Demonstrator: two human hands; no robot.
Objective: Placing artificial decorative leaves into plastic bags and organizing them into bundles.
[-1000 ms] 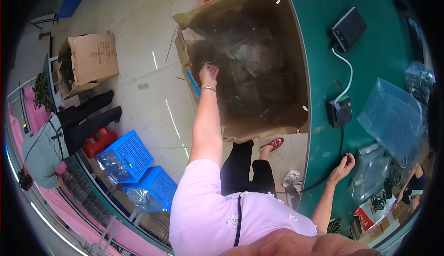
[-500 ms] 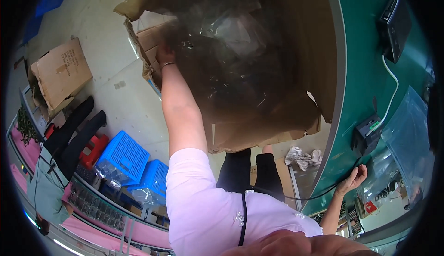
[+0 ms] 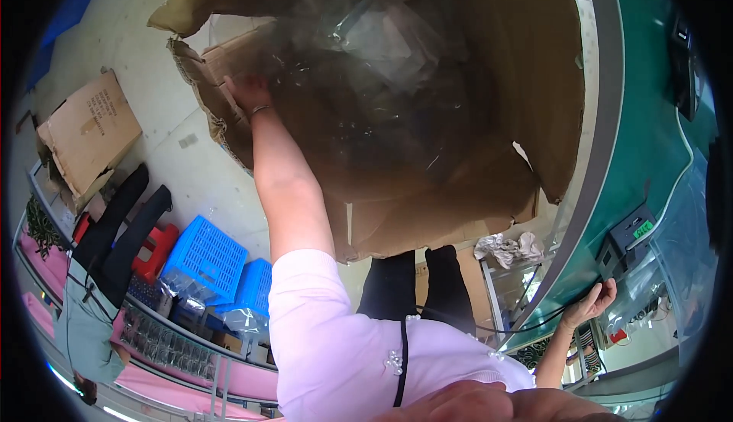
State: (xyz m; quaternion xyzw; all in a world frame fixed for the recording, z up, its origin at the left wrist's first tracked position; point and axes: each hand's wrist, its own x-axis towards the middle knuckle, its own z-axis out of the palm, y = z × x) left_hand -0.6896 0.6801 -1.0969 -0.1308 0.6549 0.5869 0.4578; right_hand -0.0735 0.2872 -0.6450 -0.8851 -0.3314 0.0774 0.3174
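Observation:
My left hand (image 3: 248, 94) reaches into a large open cardboard box (image 3: 443, 223) and is beside its left wall. Its fingers look spread, with nothing visible in them, though the shadow there blurs detail. Inside the box lie clear plastic bags (image 3: 397, 40), some way to the right of that hand. My right hand (image 3: 589, 305) is by the edge of a green tabletop (image 3: 569, 265) on the right, fingers loosely bent and apart, holding nothing I can see. Close to it sits a small dark device with a green display (image 3: 630, 235).
Blue plastic baskets (image 3: 205, 258) and a red stool (image 3: 156, 250) stand at the left, near another person (image 3: 92, 307). A second cardboard box (image 3: 92, 132) is on the floor. Crumpled paper (image 3: 508, 249) lies below the table edge. Clear plastic sheets (image 3: 683, 246) lie at the right.
My left hand has shifted slightly left along the box wall, its fingers spreading. The view has turned a little, so the box appears larger and the table farther right.

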